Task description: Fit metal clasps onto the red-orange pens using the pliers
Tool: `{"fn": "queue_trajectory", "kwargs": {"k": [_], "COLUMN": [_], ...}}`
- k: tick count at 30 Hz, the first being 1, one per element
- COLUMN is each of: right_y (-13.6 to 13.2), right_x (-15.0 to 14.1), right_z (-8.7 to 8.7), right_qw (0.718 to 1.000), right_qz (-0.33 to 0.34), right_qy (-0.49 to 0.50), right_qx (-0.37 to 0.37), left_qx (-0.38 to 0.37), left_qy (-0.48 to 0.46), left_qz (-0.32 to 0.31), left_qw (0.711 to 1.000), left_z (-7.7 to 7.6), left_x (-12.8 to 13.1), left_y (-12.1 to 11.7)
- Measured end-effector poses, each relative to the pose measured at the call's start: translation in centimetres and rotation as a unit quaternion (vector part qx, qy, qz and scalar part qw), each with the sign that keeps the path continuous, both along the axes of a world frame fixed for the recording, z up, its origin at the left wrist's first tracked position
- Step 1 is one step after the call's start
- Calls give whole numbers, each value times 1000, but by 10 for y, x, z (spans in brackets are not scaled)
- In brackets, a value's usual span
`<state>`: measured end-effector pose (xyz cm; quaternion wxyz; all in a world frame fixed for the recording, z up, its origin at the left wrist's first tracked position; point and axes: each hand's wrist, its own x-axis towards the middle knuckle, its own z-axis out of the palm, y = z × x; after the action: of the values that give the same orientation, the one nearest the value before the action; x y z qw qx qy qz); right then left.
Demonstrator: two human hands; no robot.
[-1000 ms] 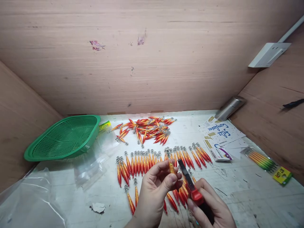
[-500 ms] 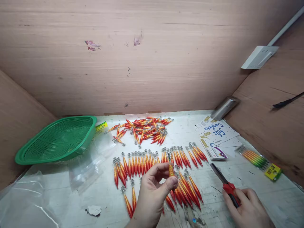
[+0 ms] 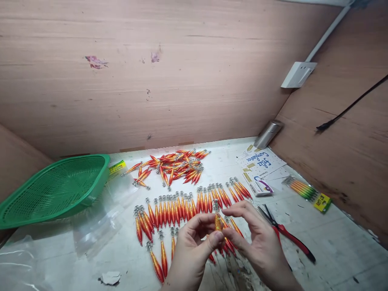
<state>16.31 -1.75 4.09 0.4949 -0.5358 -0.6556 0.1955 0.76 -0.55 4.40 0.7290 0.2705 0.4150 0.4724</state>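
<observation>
Red-handled pliers [image 3: 294,239] have moved from the right hand [image 3: 260,238] to the worktop [image 3: 336,252]. Lure [image 3: 217,222] is near-upright, hooks uppermost, gripped by the left hand's [image 3: 194,246] fingers; right fingers, parted, adjoin its right side, contact unclear.

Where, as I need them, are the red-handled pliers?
On the right of the head view, the pliers lie on the table, partly behind the right hand and nearer the camera than the lure packet.

Gold-orange lure [image 3: 217,223], dark-patterned, near upright, metal hooks [image 3: 216,205] uppermost, pinched in left hand [image 3: 195,242], right hand [image 3: 260,240] close beside.
</observation>
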Motion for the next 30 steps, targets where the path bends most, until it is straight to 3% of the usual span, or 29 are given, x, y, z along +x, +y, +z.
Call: {"fn": "queue_trajectory", "kwargs": {"k": [3, 8, 15, 18, 21, 25, 28, 30], "right_y": [3, 1, -3, -3, 3, 6, -1, -7], "right_x": [-19, -25, -22, -13, 19, 93, 139, 152], "right_z": [10, 10, 8, 5, -5, -31, -51, -60], "right_qw": [997, 994, 980, 965, 946, 913, 892, 884], "right_qz": [-22, -46, -75, -118, -212, -344, -396, -411], "right_qy": [45, 42, -48, -84, -142, -195, -218, -216], "right_qx": [50, 89, 179, 218, 200, 101, -1, -54], "left_qx": [-2, -13, -55, -92, -128, -137, -139, -139], "left_qy": [-17, -52, -121, -134, -124, -101, -83, -84], "left_qz": [1, -38, -109, -100, -68, -23, -23, -38], "left_qw": [1000, 998, 985, 982, 982, 985, 987, 986], "left_z": [1, 1, 1, 2, 4, 1, -2, -3], "left_x": [3, 2, 2, 1, 0, 1, 3, 4], "left_y": [-2, -2, -6, -4, 0, 5, 6, 6]}}
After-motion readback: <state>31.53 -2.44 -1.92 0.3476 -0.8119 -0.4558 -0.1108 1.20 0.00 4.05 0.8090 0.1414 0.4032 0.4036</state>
